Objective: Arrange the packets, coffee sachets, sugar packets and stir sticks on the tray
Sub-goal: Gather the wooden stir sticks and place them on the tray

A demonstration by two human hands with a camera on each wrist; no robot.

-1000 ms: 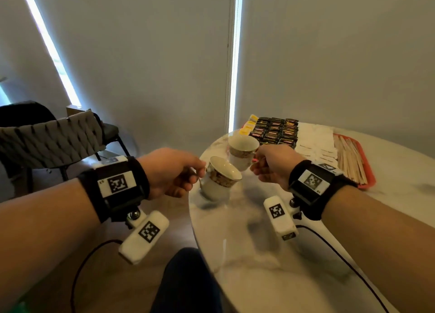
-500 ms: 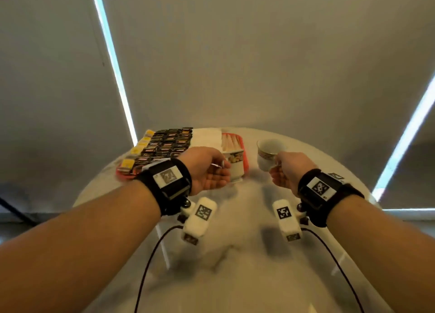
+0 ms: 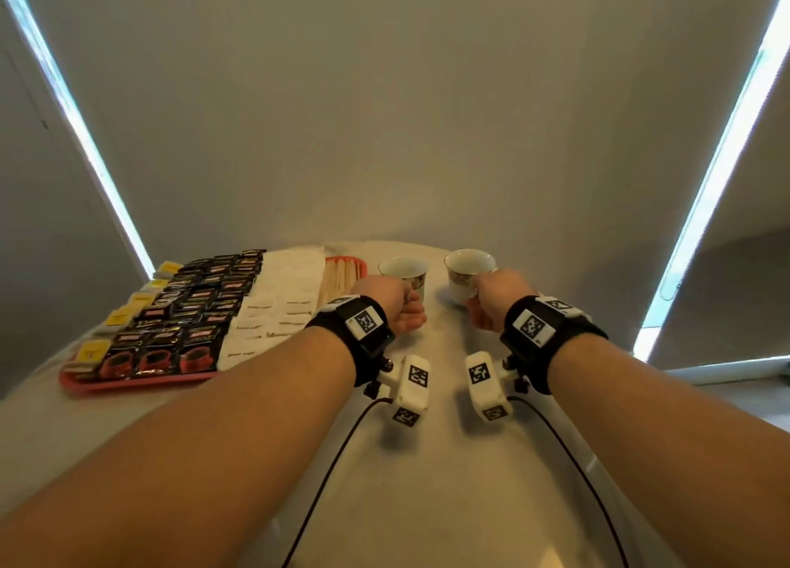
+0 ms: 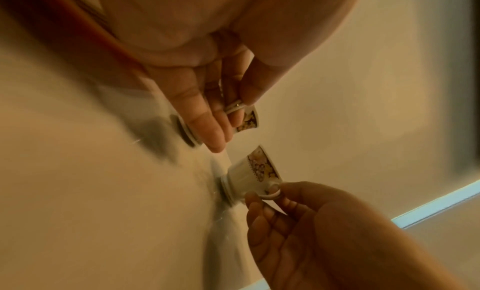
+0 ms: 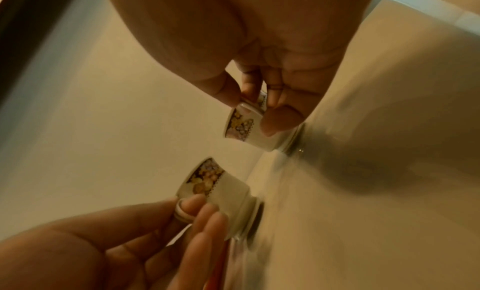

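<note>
Head view shows a pale, glossy round table (image 3: 427, 482) standing before a plain grey wall (image 3: 406, 118), with a bright strip of daylight slanting down each side of it. On the left part of the table lies a red tray (image 3: 128, 382). It carries, from left to right, a column of yellow packets (image 3: 117, 316), rows of dark coffee sachets (image 3: 196, 311), white sugar packets (image 3: 278, 306) and a bundle of wooden stir sticks (image 3: 337, 276) at its right end.

Just right of the tray two small white cups with a flowered band stand on the bare table, near each other but apart. The left hand (image 3: 391, 306) pinches the handle of the left cup (image 3: 404, 270) between thumb and forefinger, its other fingers fairly straight. The right hand (image 3: 496, 302) pinches the handle of the right cup (image 3: 468, 268) likewise. Both wrist views show each cup's foot down on the shiny surface, which mirrors them faintly
</note>
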